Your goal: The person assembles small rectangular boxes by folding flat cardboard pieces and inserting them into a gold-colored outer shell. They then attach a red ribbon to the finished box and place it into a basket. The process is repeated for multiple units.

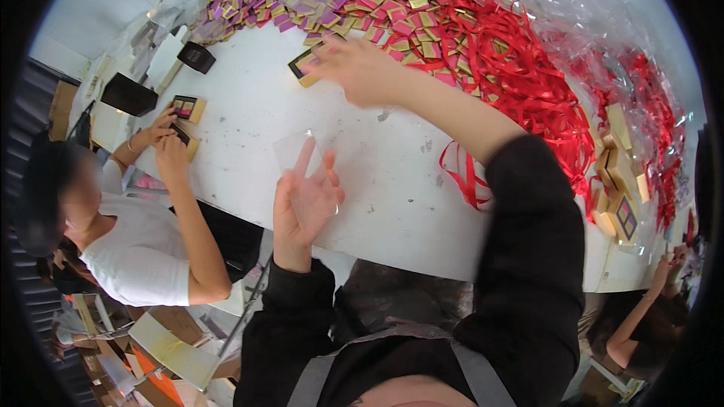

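Left hand (305, 203), near nine o'clock: holding, on loosely spread fingers, a clear rectangular plastic sheet (290, 152). Right hand (363, 71), at twelve: blurred, reaching over a gold-sided, black-framed rectangular box (299, 69) at eleven on the white counter (241, 143); impossible to tell whether pinching it. Apparently at an early stage with this box: sheet and box apart, no ribbon visible around it. Beyond, from eleven to two: heaped small gold, pink and purple squares (324, 4), then tangled glossy red ribbons (513, 68).
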{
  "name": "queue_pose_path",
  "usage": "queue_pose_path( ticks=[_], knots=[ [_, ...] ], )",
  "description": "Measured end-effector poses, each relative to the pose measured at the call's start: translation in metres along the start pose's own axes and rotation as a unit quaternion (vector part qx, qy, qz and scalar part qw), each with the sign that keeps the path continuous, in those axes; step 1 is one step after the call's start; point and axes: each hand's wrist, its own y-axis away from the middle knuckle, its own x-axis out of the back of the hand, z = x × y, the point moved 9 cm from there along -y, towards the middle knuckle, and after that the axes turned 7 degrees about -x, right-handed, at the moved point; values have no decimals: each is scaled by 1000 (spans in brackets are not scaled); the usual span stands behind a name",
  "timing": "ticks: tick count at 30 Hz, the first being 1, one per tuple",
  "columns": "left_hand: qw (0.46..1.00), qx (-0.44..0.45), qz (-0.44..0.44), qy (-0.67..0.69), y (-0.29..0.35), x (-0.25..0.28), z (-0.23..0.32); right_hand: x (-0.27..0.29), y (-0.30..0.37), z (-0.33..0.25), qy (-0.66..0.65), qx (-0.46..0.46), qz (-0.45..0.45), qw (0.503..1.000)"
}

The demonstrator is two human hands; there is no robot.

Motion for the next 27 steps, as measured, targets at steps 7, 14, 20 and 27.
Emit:
queue_pose_path(
  ticks=[7, 14, 20, 27],
  knots=[
    [970, -237, 40, 41, -27, -15, 88, -21, 9, 17, -7, -78, -109, 991],
    [959, -234, 30, 155, -39, -17, 42, 93, 128, -72, -246, -95, -10, 965],
    [955, -278, 105, -15, -25, -32, -21, 99, 196, -86, -179, -274, 198, 924],
    [999, 9, -28, 35, 44, -80, -116, 99, 269, -128, -470, -283, 257, 796]
  ],
)
